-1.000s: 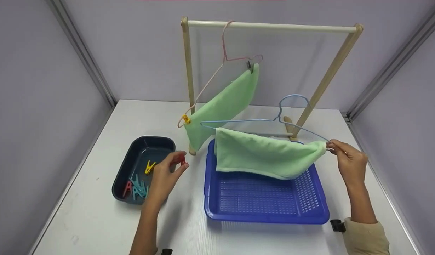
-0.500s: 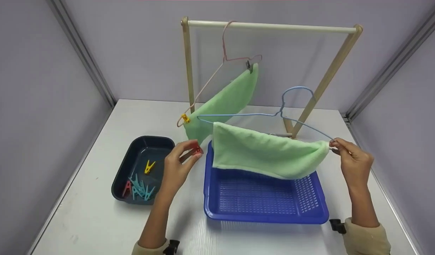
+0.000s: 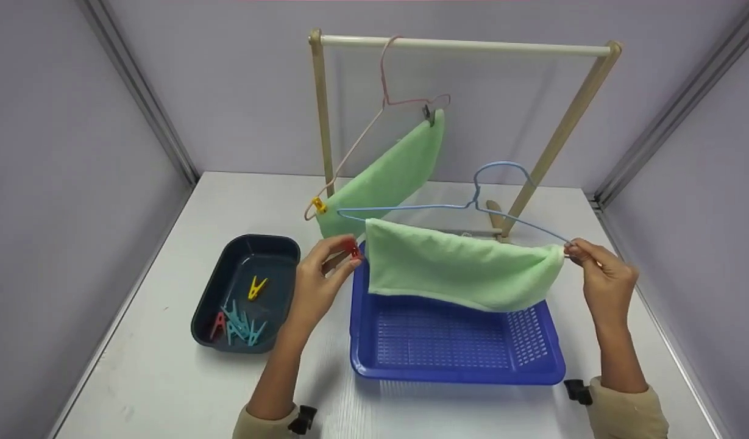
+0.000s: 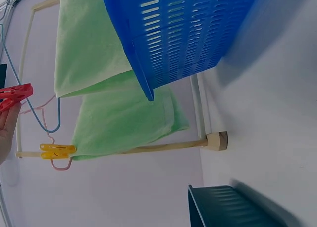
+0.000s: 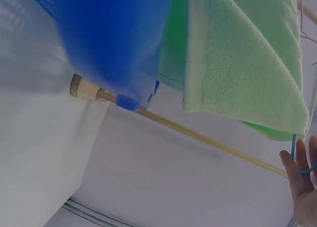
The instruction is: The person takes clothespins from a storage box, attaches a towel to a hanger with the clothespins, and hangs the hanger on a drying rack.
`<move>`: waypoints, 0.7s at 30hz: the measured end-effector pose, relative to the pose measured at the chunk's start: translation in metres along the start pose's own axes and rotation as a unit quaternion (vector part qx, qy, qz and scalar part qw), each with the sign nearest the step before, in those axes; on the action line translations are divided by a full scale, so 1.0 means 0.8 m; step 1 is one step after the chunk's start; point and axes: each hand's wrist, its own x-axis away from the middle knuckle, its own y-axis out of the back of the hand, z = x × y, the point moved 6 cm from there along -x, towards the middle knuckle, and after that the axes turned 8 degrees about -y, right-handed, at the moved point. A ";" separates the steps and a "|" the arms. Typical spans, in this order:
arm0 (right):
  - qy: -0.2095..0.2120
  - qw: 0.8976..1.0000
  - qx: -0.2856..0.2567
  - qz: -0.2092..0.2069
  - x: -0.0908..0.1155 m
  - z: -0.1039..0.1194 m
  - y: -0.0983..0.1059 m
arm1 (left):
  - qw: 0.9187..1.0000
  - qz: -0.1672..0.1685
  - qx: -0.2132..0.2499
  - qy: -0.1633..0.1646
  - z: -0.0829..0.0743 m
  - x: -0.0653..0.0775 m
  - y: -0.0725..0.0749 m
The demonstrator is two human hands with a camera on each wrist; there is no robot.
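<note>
The left forearm [image 3: 281, 372] slants forward and inward from a beige sleeve [image 3: 266, 424], and the left hand [image 3: 321, 268] points inward, its fingers [image 3: 334, 245] arched toward the thumb in a pinch. The right forearm [image 3: 620, 356] stands steeper, leaning slightly inward above the other sleeve [image 3: 629, 410]; the fingers of the right hand [image 3: 609, 277] reach inward, bent in a grip. The two hands are well apart, roughly level.

On the white table [image 3: 136, 378] there stand a dark tray [image 3: 267, 265], a blue perforated basket [image 3: 459, 373] and a wooden clothes rack [image 3: 570, 122].
</note>
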 end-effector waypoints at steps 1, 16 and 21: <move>-0.006 1.000 0.007 0.000 0.001 -0.004 0.000 | 1.000 0.002 0.000 0.001 0.001 0.000 0.000; -0.182 0.965 -0.182 0.056 0.007 -0.052 -0.007 | 1.000 0.004 -0.001 0.015 0.005 0.006 0.001; -0.200 0.947 -0.236 0.091 0.009 -0.049 -0.012 | 1.000 0.005 -0.004 0.025 0.006 0.007 0.002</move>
